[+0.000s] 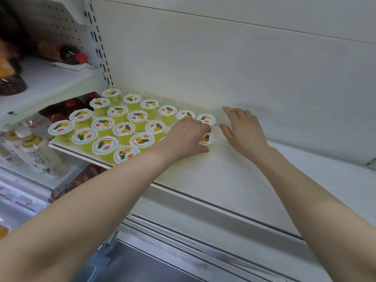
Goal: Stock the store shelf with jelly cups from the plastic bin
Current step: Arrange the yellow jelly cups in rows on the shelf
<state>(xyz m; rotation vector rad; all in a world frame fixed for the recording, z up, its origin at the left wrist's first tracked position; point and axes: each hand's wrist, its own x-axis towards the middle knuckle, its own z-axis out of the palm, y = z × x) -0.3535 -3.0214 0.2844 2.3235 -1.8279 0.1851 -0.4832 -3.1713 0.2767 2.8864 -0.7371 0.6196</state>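
On the white shelf [234,180], at its left end, the jelly cups [124,129] stand upright in slanting rows, foil lids up, each touching or just beside the next. My left hand [186,137] is down at the right edge of that block, fingers curled round the end cup [206,138]. That cup sits on the shelf just near of the last back-row cup [206,119]. My right hand [243,129] lies open just to the right, fingers relaxed and spread, palm down over bare shelf and holding nothing. Whether it touches the board I cannot tell.

I judge the step in hand to be seating this cup into line. To do it well I would set it flat on its base before letting go. Then I would nudge it left until its wall meets its neighbour and square its lid with the row running far to near. The release should go straight up with fingers opening wide, because the lid rims overhang and a dragging fingertip could tip the next cup. The open right hand can act as a stop on the right side. Bare shelf runs well off to the right, so I reckon much stocking remains.
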